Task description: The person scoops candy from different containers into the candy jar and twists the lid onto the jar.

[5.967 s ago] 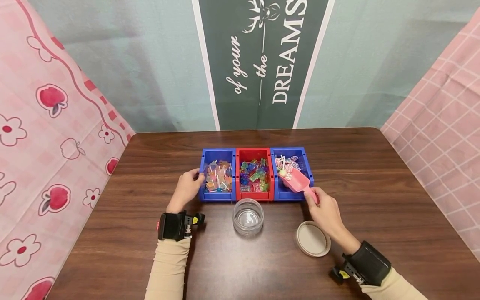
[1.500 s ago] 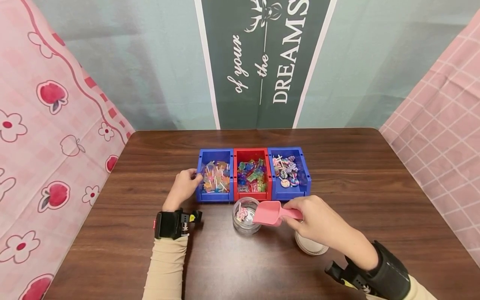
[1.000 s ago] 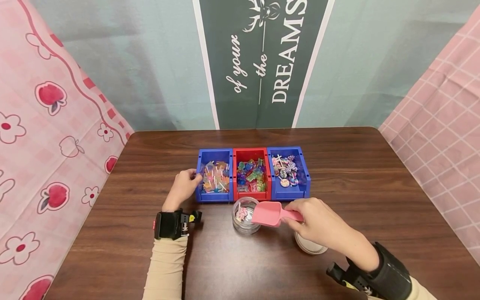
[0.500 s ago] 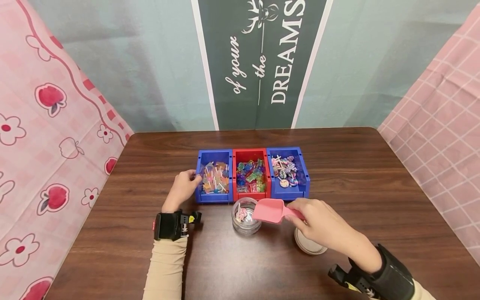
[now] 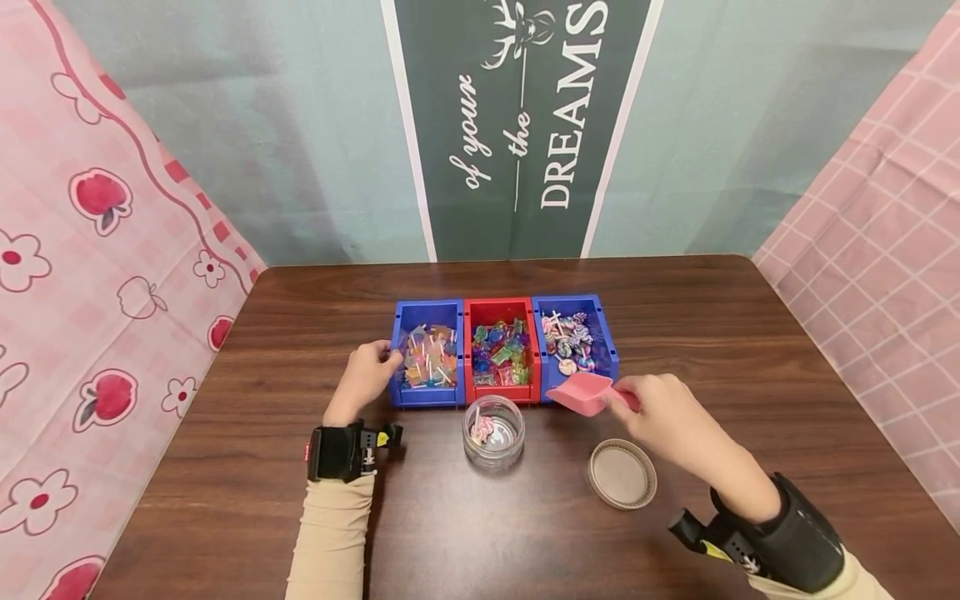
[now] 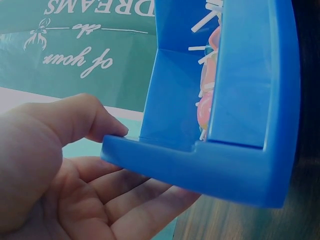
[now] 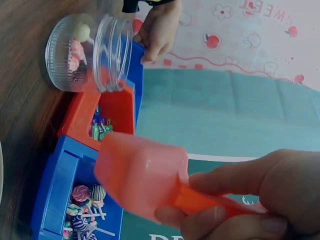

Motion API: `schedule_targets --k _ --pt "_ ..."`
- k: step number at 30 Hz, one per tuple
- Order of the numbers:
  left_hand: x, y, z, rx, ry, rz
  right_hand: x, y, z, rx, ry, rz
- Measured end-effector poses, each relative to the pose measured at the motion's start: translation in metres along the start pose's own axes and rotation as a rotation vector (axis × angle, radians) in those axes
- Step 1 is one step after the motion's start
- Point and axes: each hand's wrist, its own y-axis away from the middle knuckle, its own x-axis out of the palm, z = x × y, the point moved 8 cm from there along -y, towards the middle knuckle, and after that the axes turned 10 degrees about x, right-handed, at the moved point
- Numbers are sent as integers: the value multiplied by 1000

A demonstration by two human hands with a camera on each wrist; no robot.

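Observation:
My right hand [image 5: 667,417] grips a pink scoop [image 5: 583,393] by its handle. The scoop hovers over the front edge of the right blue bin [image 5: 600,385], which holds small swirl lollipops [image 7: 82,210]. At the far side, my left hand [image 5: 365,375] pinches the outer wall of the left blue bin [image 6: 245,75], thumb on the rim and fingers outside. That bin holds clear candy pieces with white sticks [image 5: 431,354]. A clear glass jar [image 5: 493,454] stands before the bins with a few lollipops [image 7: 76,52] at its bottom.
Between the blue bins sits a red bin [image 5: 501,393] with colourful wrapped-candy shapes [image 5: 504,350]. A round beige lid [image 5: 622,473] lies on the brown table [image 5: 465,533], right of the jar. Curtains hang behind and at both sides.
Lollipops on the scoop six seconds ago now lie in the jar. Over the last half second, the right hand moved the scoop from the jar rightward to the right blue bin. The left hand stays put.

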Motion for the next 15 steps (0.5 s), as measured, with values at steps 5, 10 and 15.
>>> schedule_targets --k 5,10,15 --pt "-1 0 0 -5 1 -3 -3 -12 -5 57 25 6" --pt "0 -1 2 -9 -1 -4 -2 -28 -9 135 49 52" --pt "1 0 2 -9 11 -1 0 -42 -12 203 97 97"
